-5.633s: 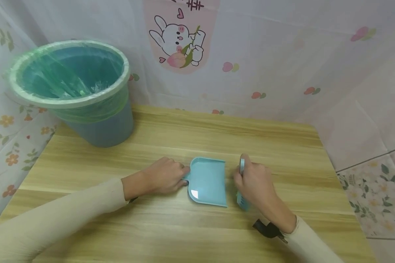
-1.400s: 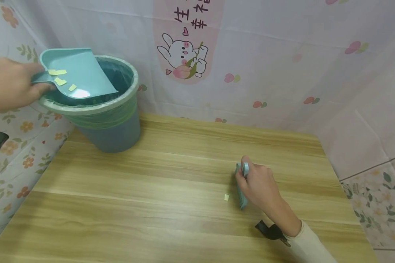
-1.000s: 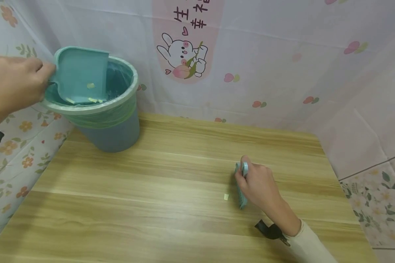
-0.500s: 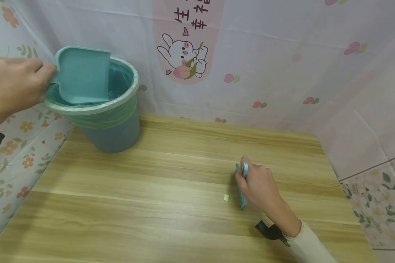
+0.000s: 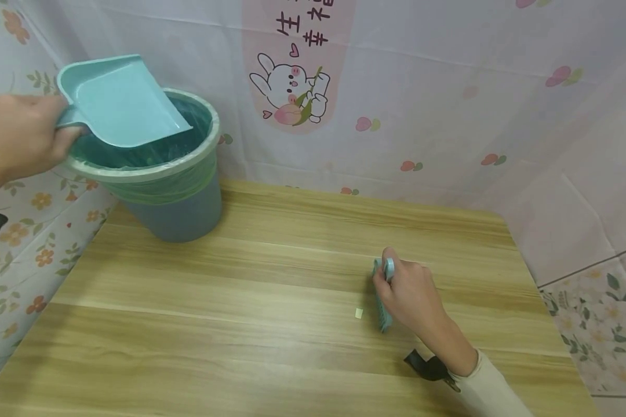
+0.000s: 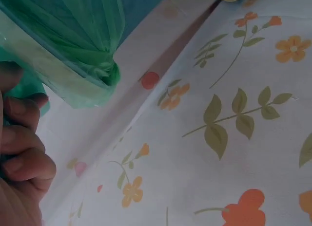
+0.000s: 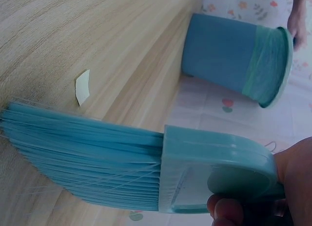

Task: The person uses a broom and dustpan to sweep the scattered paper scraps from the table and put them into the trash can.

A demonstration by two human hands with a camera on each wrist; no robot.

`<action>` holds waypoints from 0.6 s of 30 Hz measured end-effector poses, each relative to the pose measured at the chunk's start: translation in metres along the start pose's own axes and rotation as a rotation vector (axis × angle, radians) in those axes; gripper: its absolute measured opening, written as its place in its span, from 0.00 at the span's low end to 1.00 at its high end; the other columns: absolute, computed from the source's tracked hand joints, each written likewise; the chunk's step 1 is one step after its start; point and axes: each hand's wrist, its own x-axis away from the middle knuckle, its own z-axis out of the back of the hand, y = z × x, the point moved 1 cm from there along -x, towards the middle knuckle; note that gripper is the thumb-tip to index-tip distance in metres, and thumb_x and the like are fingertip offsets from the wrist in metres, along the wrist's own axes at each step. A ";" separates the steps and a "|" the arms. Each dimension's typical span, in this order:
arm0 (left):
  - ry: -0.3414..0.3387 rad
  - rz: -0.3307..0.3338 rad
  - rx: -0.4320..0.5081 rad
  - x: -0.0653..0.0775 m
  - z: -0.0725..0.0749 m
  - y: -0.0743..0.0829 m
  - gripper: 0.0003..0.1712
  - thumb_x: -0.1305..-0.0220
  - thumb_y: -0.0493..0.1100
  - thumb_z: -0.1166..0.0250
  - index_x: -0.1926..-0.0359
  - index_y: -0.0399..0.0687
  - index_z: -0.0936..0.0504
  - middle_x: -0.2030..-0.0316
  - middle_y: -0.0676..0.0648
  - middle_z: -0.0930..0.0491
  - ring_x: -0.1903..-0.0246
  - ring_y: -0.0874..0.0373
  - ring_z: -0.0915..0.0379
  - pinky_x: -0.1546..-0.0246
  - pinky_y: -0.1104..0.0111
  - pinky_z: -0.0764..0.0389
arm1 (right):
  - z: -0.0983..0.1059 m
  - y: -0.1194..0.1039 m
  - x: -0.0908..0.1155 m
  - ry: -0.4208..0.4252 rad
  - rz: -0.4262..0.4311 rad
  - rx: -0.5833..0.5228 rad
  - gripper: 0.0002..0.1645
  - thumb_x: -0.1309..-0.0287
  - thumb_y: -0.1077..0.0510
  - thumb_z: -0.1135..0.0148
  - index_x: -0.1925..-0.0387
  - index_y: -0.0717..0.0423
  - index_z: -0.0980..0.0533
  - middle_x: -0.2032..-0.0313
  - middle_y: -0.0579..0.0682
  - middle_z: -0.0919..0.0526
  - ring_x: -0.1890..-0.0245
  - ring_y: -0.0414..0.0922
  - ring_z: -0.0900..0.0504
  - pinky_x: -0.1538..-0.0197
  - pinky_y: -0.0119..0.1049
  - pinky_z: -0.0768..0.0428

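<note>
My left hand (image 5: 23, 136) grips the short handle of a light-blue dustpan (image 5: 125, 101) over the trash can (image 5: 179, 211). The dustpan's tray is bare and tilts with its front edge toward the can's mouth. In the left wrist view, curled fingers (image 6: 29, 160) show beside the can's liner. My right hand (image 5: 412, 292) holds a small blue hand brush (image 7: 219, 167) by its handle, with the bristles (image 7: 92, 158) down at the table. A small pale-yellow paper scrap (image 5: 359, 313) lies on the wood just left of the brush.
The trash can has a green plastic liner (image 5: 162, 188) folded over its rim and stands at the back left of the wooden table (image 5: 271, 347). Printed cloth (image 5: 428, 104) hangs behind the table, and flowered cloth (image 5: 42, 226) covers the left side.
The dustpan went from the table to over the trash can; its yellow scraps slid off into the can as it tipped. Now it is raised and levelled somewhat. The right hand stays put lately.
</note>
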 end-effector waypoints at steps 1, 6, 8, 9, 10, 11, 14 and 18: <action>-0.016 0.019 0.011 0.000 0.001 0.000 0.56 0.21 0.79 0.79 0.72 0.30 0.37 0.86 0.31 0.34 0.90 0.40 0.39 0.88 0.51 0.40 | 0.000 0.000 0.000 0.001 0.000 -0.001 0.19 0.36 0.68 0.40 0.72 0.50 0.39 0.84 0.37 0.43 0.85 0.31 0.47 0.83 0.28 0.44; -0.103 0.045 0.056 -0.001 0.007 0.002 0.54 0.21 0.80 0.78 0.72 0.33 0.37 0.87 0.34 0.35 0.91 0.43 0.41 0.88 0.56 0.42 | 0.000 0.001 0.000 0.008 0.004 -0.006 0.19 0.35 0.69 0.40 0.73 0.50 0.39 0.85 0.36 0.43 0.86 0.29 0.48 0.83 0.27 0.46; -0.144 0.050 0.068 -0.002 0.010 0.006 0.51 0.19 0.78 0.77 0.72 0.35 0.37 0.87 0.38 0.36 0.90 0.45 0.41 0.88 0.57 0.41 | 0.000 0.000 0.000 0.010 0.005 -0.007 0.19 0.35 0.69 0.41 0.73 0.50 0.39 0.85 0.36 0.43 0.86 0.29 0.48 0.83 0.26 0.46; -0.158 0.052 0.075 -0.003 0.011 0.009 0.51 0.19 0.78 0.76 0.72 0.36 0.37 0.87 0.40 0.37 0.90 0.46 0.42 0.87 0.57 0.41 | 0.000 0.000 0.000 0.010 0.005 -0.007 0.19 0.35 0.69 0.41 0.73 0.50 0.39 0.85 0.36 0.43 0.86 0.29 0.48 0.83 0.26 0.46; -0.186 0.063 0.078 -0.004 0.013 0.012 0.51 0.18 0.77 0.76 0.70 0.35 0.36 0.86 0.41 0.36 0.89 0.45 0.40 0.87 0.55 0.39 | 0.000 0.000 0.000 0.009 0.005 -0.006 0.19 0.35 0.69 0.41 0.73 0.50 0.39 0.85 0.36 0.43 0.86 0.29 0.48 0.83 0.26 0.46; -0.203 0.070 0.082 -0.005 0.015 0.016 0.49 0.17 0.76 0.74 0.69 0.35 0.35 0.86 0.41 0.36 0.88 0.45 0.39 0.86 0.54 0.38 | -0.001 0.000 0.000 0.009 0.005 -0.006 0.19 0.35 0.69 0.41 0.73 0.50 0.39 0.86 0.36 0.43 0.86 0.29 0.49 0.83 0.26 0.46; -0.199 0.036 0.102 -0.009 0.018 0.029 0.46 0.14 0.72 0.71 0.68 0.34 0.34 0.84 0.39 0.33 0.87 0.43 0.36 0.84 0.47 0.30 | -0.001 0.000 0.000 0.008 0.002 -0.008 0.19 0.35 0.69 0.41 0.73 0.50 0.40 0.85 0.36 0.44 0.86 0.29 0.49 0.83 0.26 0.46; -0.113 -0.096 0.140 -0.015 0.017 0.049 0.47 0.14 0.72 0.72 0.67 0.34 0.32 0.84 0.40 0.33 0.88 0.47 0.37 0.85 0.48 0.31 | -0.002 0.000 0.000 0.011 0.005 -0.011 0.20 0.36 0.69 0.40 0.73 0.50 0.40 0.85 0.36 0.44 0.85 0.29 0.49 0.83 0.26 0.46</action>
